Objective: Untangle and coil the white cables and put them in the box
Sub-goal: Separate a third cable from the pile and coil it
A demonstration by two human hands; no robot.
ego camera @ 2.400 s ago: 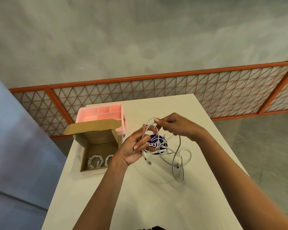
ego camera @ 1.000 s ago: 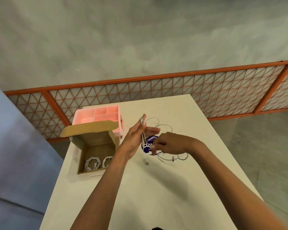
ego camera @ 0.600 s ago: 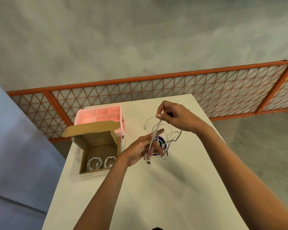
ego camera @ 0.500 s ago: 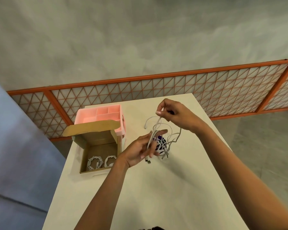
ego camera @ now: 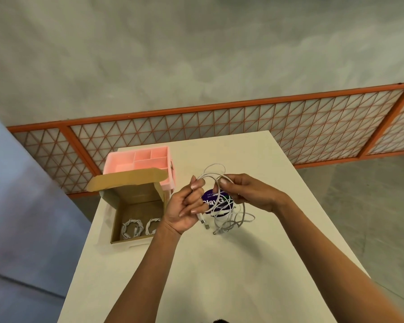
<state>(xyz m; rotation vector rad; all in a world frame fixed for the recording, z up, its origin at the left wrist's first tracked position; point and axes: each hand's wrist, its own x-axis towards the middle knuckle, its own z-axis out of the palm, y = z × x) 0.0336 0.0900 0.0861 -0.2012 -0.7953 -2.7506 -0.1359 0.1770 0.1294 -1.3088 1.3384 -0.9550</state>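
Right hand (ego camera: 250,194) has lowered beside left hand (ego camera: 184,206), cable (ego camera: 201,219) loop upright, plug downward.

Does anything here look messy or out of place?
Only the white cables: they hang in a loose tangle between the left hand and right hand. The two coiled cables in the cardboard box look neat.

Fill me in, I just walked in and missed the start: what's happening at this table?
A person is sorting out a white cable above the table. The left hand holds one stretch with a connector end dangling below it, and the right hand pinches a loop; the rest lies tangled on the table over a purple disc. Two coiled cables already sit in the open cardboard box.
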